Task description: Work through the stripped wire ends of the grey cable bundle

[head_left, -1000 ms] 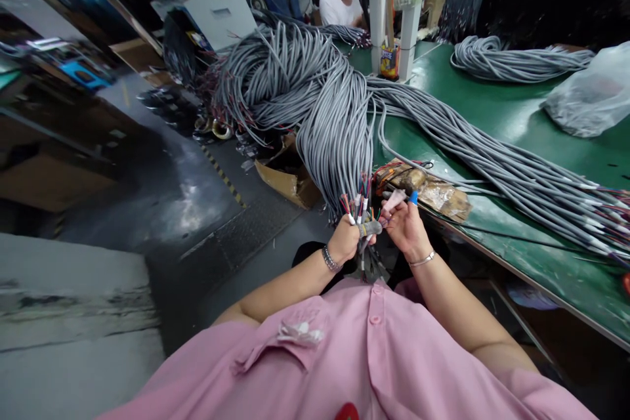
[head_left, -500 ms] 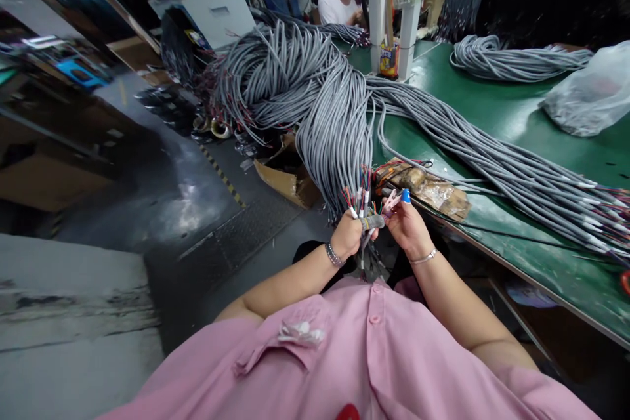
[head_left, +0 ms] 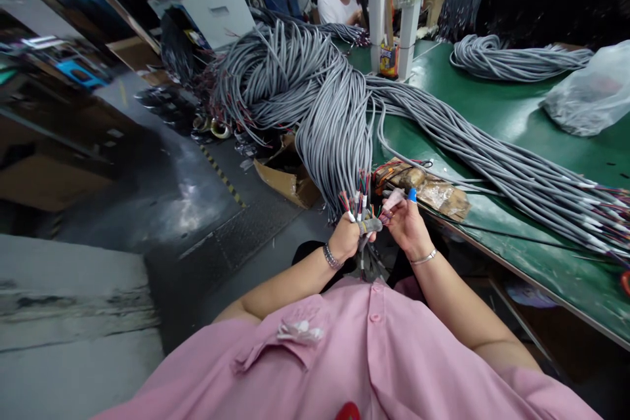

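Note:
Near my lap, my left hand [head_left: 346, 236] is closed around the ends of several grey cables [head_left: 339, 144]. White-banded ends with fanned-out coloured wires [head_left: 361, 191] stick up above its fist. A grey fabric cover [head_left: 370, 226] sits on one of its fingers. Close beside it on the right, my right hand [head_left: 407, 228] pinches a small pale pink clip-like thing [head_left: 394, 199], blurred and partly hidden by the fingers. One of its fingertips wears a blue cap [head_left: 412, 195]. Thin coloured wires [head_left: 385, 215] run between the two hands.
A green table [head_left: 516, 118] on the right carries a long bundle of grey cables [head_left: 472, 134], a taped wooden block [head_left: 438, 197] and a plastic bag [head_left: 588, 95]. A cardboard box [head_left: 280, 180] stands on the floor. A person in white [head_left: 337, 3] sits beyond the table.
My right hand has shifted slightly, and its blue-capped fingertip has moved a little right. The pink thing has turned and is more blurred. My left hand keeps its hold, moving only slightly.

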`<action>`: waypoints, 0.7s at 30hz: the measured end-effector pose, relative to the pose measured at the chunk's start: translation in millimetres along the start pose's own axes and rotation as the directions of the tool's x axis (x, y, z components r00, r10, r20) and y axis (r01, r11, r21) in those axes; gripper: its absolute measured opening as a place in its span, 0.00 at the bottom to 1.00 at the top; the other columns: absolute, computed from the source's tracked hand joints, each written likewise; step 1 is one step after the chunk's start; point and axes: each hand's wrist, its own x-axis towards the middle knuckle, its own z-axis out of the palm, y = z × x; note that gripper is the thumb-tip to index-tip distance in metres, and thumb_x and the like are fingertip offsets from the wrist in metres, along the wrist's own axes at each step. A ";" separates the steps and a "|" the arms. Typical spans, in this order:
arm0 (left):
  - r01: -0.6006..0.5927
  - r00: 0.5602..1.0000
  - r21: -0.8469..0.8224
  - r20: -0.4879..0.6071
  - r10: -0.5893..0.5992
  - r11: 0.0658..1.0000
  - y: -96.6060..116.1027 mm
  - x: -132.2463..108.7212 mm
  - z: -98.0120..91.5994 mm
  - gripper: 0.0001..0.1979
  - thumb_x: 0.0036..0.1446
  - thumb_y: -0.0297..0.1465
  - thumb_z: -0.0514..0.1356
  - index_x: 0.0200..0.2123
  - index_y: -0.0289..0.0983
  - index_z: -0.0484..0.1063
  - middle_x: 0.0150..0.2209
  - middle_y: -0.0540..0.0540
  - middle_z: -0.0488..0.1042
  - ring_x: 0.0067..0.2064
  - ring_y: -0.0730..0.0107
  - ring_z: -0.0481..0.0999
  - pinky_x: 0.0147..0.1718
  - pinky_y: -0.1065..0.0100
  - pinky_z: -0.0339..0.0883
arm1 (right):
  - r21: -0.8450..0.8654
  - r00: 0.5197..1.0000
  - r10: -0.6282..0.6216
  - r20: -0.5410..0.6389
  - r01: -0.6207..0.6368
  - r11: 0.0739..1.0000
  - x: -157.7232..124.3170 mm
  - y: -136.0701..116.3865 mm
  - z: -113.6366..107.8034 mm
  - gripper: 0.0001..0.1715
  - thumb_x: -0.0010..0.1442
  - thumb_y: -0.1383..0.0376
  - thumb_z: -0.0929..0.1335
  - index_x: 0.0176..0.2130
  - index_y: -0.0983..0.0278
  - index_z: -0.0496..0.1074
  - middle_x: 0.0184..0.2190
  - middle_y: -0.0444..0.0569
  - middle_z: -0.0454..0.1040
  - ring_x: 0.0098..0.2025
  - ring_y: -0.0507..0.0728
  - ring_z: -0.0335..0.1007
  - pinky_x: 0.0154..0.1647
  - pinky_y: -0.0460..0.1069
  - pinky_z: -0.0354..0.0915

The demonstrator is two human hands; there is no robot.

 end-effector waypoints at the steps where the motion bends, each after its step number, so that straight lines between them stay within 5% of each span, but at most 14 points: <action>1: -0.006 1.000 -0.007 -0.013 0.006 1.000 0.1 -1.9 -0.5 0.16 0.44 0.39 0.69 0.19 0.33 0.71 0.15 0.49 0.68 0.17 0.77 0.65 0.18 0.73 0.56 | -0.009 1.000 0.009 0.017 -0.009 1.000 -0.7 -1.1 -0.4 0.25 0.53 0.43 0.70 0.33 0.61 0.74 0.31 0.45 0.78 0.28 0.51 0.70 0.29 0.47 0.66; 12: -0.012 0.985 -0.073 -0.172 -0.001 0.997 -0.4 -0.3 12.5 0.17 0.43 0.41 0.69 0.19 0.34 0.70 0.16 0.50 0.68 0.17 0.77 0.66 0.18 0.72 0.59 | -0.072 0.998 -0.056 0.018 0.057 0.996 -5.2 -1.1 2.0 0.20 0.53 0.48 0.72 0.35 0.62 0.74 0.28 0.43 0.75 0.26 0.49 0.67 0.29 0.45 0.67; 21: 0.009 0.987 -0.015 -0.163 -0.012 1.000 -5.0 3.1 13.0 0.17 0.43 0.39 0.69 0.18 0.34 0.69 0.15 0.50 0.68 0.17 0.77 0.66 0.18 0.72 0.58 | -0.026 0.997 -0.070 -0.015 0.070 0.997 -0.5 2.4 1.3 0.14 0.53 0.55 0.74 0.33 0.62 0.75 0.28 0.43 0.76 0.28 0.50 0.68 0.30 0.45 0.67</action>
